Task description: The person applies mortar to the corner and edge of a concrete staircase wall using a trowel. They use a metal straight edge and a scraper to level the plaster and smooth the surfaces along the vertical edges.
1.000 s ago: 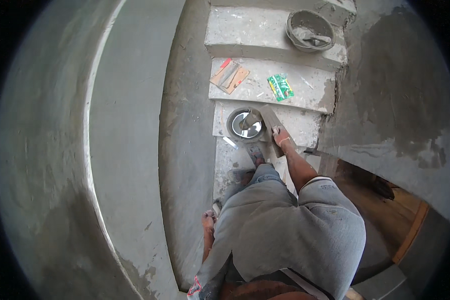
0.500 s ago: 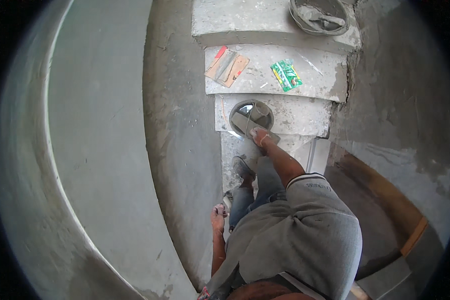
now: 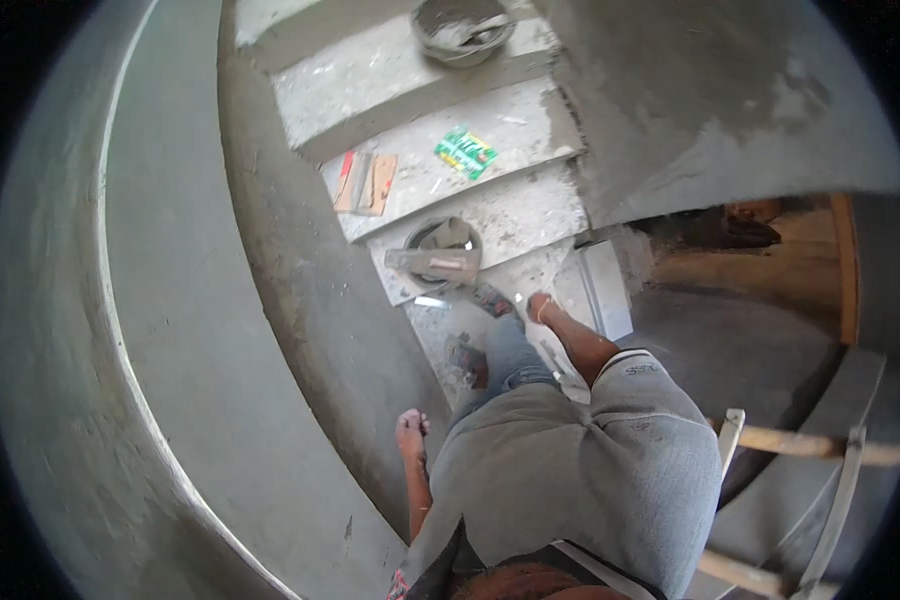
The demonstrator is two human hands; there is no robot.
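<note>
A plastering float (image 3: 440,265) lies tilted across the rim of a dark bucket (image 3: 412,240) on a lower stair step. A grey scoop-like piece (image 3: 447,234) stands inside that bucket. To the right of the float, and apart from it, my right hand (image 3: 539,306) hangs by my leg, its fingers too small and blurred to read. My left hand (image 3: 411,432) hangs low beside the grey wall at left, fingers curled in; whatever may be inside is hidden. A white strip (image 3: 430,302) lies on the step just below the bucket.
Upward run concrete steps (image 3: 410,110) with a green packet (image 3: 466,152), a torn cardboard piece (image 3: 367,183) and a second bucket (image 3: 462,40) of grey mix. A curved plastered wall (image 3: 185,250) borders the left. At lower right, wooden bars (image 3: 830,520) stand beside a dark drop.
My right hand has let go of the float and drawn back to the right. The float now rests on the bucket. My view has turned, so the steps appear tilted and further left.
</note>
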